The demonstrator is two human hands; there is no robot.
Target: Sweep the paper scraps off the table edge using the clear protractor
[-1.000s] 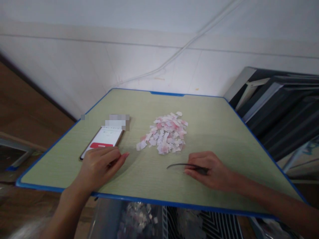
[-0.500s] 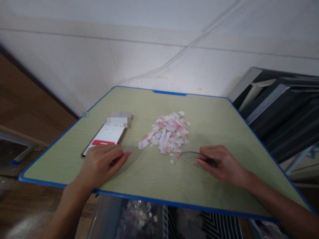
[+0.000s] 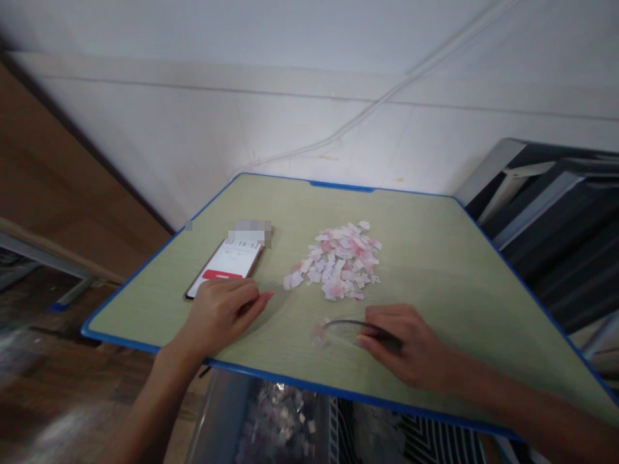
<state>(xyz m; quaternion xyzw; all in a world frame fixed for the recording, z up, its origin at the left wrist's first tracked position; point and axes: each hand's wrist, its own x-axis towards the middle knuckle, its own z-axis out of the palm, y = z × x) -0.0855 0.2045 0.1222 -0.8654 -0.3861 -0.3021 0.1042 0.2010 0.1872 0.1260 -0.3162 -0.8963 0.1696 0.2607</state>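
A heap of small torn paper scraps [image 3: 341, 258], white and pink, lies mid-table. Closer to the front edge, my right hand [image 3: 406, 345] grips a clear curved protractor [image 3: 345, 322], tilted on its edge. At the protractor's far-left end are a few blurred scraps [image 3: 319, 334], apart from the heap. My left hand [image 3: 225, 312] rests on the table left of the heap, fingers curled in and thumb pointing right, with nothing visible in it. Just beyond that hand lies a phone [image 3: 232, 261] with a timer on its screen, its lower end partly covered by the hand.
The pale green table [image 3: 435, 258] has a blue rim and stands against a white wall [image 3: 290, 122]. Below its front edge is a clear bin [image 3: 278, 419] with more scraps inside. Dark folded panels [image 3: 556, 219] lean at the right; a brown wooden panel [image 3: 72, 167] stands left.
My right hand has drawn the protractor toward the front edge and leftward, with a few scraps moving away from the heap. My left hand stays beside the phone. The camera view has shifted slightly.
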